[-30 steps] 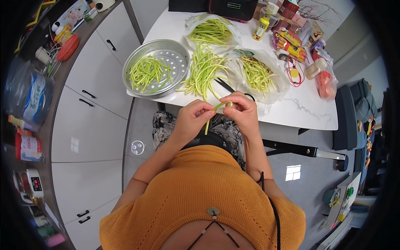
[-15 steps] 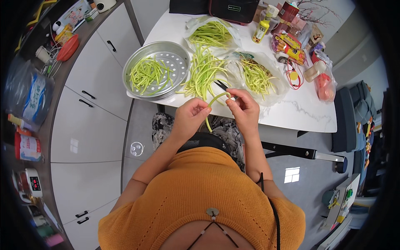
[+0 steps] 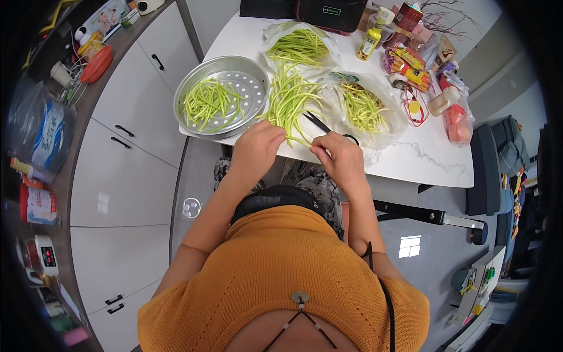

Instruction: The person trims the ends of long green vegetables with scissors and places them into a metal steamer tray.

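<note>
Now the green stem (image 3: 299, 141) makes a short span between the two hands, above the near edge of the table (image 3: 434, 158), sloping slightly down to the right. Half a second ago a stem arched there, one end hanging below the left hand over the lap; no hanging end shows at present (same stem, a piece of it or a fresh one: cannot tell). Left hand (image 3: 256, 150) has turned back-up and moved forward, gripping one end; right hand (image 3: 340, 158) pinches the other between thumb and fingers. Neither is released. Judgement: work has shifted from bending a stem over the lap to handling one beside the pile, still singly. Appearance: slim, pale yellow-green, seemingly smooth; both tips hidden by fingers. Just beyond lies the loose pile of stems (image 3: 287, 98), long and tangled. Black scissors (image 3: 317, 121) lie between pile and right hand, apparently unused. To the left, a metal pan (image 3: 253, 92) with a perforated floor holds short pieces (image 3: 208, 104), bunched at its left side. Farther out: one plastic bag (image 3: 274, 36) of long stems behind the pile, another plastic bag (image 3: 392, 117) to the right, holding yellower lengths with some brownish bits.
</note>
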The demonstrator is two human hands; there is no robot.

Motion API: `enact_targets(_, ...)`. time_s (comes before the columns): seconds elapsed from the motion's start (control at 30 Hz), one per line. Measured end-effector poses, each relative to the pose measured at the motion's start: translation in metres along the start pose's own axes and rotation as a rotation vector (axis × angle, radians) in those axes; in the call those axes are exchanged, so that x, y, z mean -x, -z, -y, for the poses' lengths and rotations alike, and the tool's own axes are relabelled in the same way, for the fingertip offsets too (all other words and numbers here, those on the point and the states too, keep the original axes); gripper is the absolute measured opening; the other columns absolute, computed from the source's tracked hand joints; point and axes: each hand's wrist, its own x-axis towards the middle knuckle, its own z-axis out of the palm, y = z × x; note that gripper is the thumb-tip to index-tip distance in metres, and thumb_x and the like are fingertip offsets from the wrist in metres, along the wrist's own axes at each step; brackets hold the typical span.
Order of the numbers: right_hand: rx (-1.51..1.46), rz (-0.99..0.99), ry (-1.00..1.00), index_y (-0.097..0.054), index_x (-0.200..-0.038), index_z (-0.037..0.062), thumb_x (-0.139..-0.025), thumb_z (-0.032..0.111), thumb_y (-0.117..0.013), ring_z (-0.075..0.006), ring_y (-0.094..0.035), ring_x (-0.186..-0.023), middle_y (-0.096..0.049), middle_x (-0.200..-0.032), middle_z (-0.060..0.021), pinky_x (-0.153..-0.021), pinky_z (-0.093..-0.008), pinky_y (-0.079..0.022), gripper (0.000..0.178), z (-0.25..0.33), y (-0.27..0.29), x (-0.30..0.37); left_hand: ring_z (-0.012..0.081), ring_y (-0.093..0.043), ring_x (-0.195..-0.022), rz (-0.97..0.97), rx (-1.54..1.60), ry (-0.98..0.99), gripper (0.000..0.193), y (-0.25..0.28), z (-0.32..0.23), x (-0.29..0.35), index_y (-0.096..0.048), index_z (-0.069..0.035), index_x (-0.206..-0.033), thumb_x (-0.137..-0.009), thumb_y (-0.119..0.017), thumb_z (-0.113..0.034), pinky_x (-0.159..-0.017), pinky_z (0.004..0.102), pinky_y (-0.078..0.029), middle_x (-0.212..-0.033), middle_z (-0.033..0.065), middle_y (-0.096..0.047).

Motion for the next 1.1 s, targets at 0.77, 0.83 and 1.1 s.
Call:
enact_targets(0.77,-1.408,0.159,-0.334,-0.064,-0.092,0.0025,-0.080,0.020,-0.072,-0.0055,-0.050,-0.074,-0.058,-0.087,-0.0001,-0.064,-0.0184,-0.040,0.023,-0.019,-0.004,0.009,0.0066,-0.052,-0.065,0.512,1.058,0.519,0.022,-0.022,0.016,0.003,-0.065,0.001,-0.096,-0.091,-0.057,-0.018,-0.061,0.0194,-0.042,-0.074,0.0013,-0.060)
enact_targets(0.83,-1.411,0.172,-0.319,-0.065,-0.095,0.0033,-0.079,0.023,-0.073,-0.0048,-0.047,-0.075,-0.054,-0.089,0.0014,-0.064,-0.0174,-0.038,0.027,-0.016,-0.002,0.006,0.0065,-0.050,-0.064,0.521,1.051,0.538,0.022,-0.019,0.016,0.002,-0.065,0.002,-0.096,-0.090,-0.057,-0.018,-0.060,0.0191,-0.041,-0.073,0.0011,-0.059)
enact_targets(1.1,-1.323,0.244,-0.251,-0.066,-0.106,0.0038,-0.078,0.025,-0.074,-0.0046,-0.042,-0.073,-0.049,-0.087,0.0024,-0.062,-0.0169,-0.033,0.036,-0.013,0.001,0.003,0.0063,-0.048,-0.061,0.611,1.045,0.525,0.024,-0.017,0.012,0.001,-0.065,0.001,-0.094,-0.089,-0.059,-0.022,-0.058,0.0184,-0.039,-0.070,-0.0002,-0.057)
